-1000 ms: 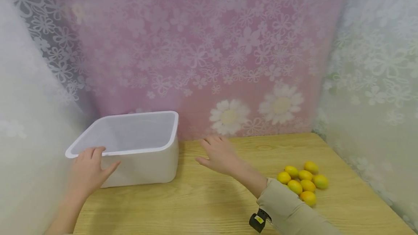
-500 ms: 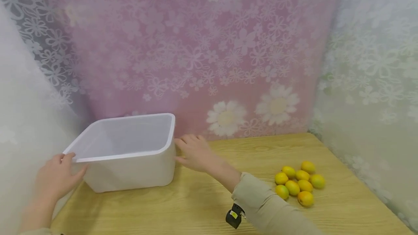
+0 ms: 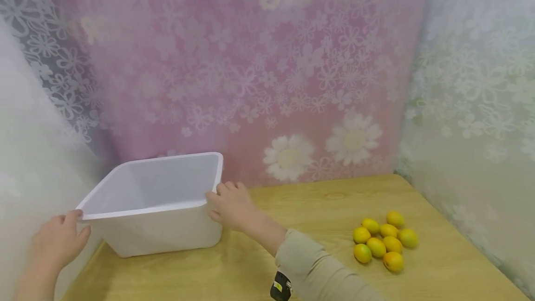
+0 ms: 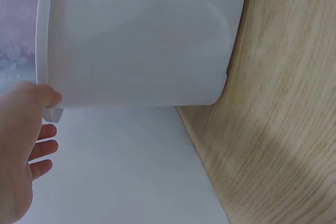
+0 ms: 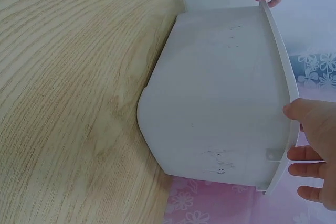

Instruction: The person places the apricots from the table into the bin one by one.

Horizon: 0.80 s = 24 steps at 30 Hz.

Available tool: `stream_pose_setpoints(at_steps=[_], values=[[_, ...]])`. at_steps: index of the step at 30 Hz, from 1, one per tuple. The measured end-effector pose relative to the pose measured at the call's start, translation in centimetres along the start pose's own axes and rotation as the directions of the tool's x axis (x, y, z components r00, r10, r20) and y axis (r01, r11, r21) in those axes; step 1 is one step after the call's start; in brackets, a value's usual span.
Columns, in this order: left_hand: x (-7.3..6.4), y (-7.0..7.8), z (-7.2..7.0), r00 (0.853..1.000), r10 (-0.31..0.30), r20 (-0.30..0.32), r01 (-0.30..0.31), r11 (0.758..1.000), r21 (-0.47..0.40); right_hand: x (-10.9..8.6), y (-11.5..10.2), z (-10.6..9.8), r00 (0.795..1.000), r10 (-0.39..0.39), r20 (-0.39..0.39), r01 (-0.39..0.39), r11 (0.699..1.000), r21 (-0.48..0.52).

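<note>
A white plastic bin (image 3: 167, 229) stands at the left of the table, its wide mouth facing up. At its front left corner my left hand (image 3: 56, 240) pinches the rim; the left wrist view shows the thumb (image 4: 47, 96) over the lip and the other fingers curled past the corner. My right hand (image 3: 231, 206) grips the rim near the front right corner. In the right wrist view the thumb (image 5: 299, 109) presses the outer side, with the fingers around the rim's other side. Scuff marks show on the bin's outer wall.
Several small yellow fruits (image 3: 377, 246), some tinged green, lie clustered on the right of the wooden table (image 3: 326, 208). Flower-patterned pink sheeting (image 3: 251, 73) stands behind the table, with pale sheeting (image 3: 472, 152) along the right side. A black device (image 3: 281, 286) hangs at the right wrist.
The left hand has moved left along the rim to its corner. The right hand has come left from over the table and taken hold of the bin's right rim.
</note>
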<state>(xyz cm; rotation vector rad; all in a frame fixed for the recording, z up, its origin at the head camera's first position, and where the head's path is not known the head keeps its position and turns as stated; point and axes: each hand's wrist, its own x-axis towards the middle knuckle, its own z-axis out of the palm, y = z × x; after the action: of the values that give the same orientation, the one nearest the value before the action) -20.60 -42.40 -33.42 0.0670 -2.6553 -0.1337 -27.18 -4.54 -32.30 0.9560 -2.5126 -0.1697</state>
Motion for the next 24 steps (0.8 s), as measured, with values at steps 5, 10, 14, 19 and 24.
stream_pose_setpoints(at_steps=[5, 10, 14, 19, 24], values=[[0.21, 0.06, 0.28, 1.0, 0.005, 0.014, -0.004, 1.0, -0.005, 0.22, -0.18, 0.56, 0.999, 0.017, -0.035, -0.017, 1.0, 0.002], [0.46, 0.12, 0.3, 1.0, -0.016, 0.025, 0.017, 1.0, -0.017, 0.31, -0.14, 0.65, 0.998, 0.036, -0.047, -0.034, 0.999, 0.029], [0.57, 0.47, -0.01, 0.999, -0.024, 0.049, 0.025, 1.0, -0.016, 0.27, -0.05, 0.66, 0.997, 0.043, -0.069, -0.04, 0.999, 0.035], [0.71, 0.86, -0.32, 0.997, -0.027, 0.071, 0.029, 0.999, -0.017, 0.19, 0.11, 0.65, 0.997, 0.042, -0.068, -0.04, 0.999, 0.029], [0.79, 0.91, -0.35, 0.997, -0.013, 0.073, 0.014, 1.0, -0.012, 0.04, 0.37, 0.12, 0.999, 0.045, 0.004, -0.045, 0.998, 0.041]])
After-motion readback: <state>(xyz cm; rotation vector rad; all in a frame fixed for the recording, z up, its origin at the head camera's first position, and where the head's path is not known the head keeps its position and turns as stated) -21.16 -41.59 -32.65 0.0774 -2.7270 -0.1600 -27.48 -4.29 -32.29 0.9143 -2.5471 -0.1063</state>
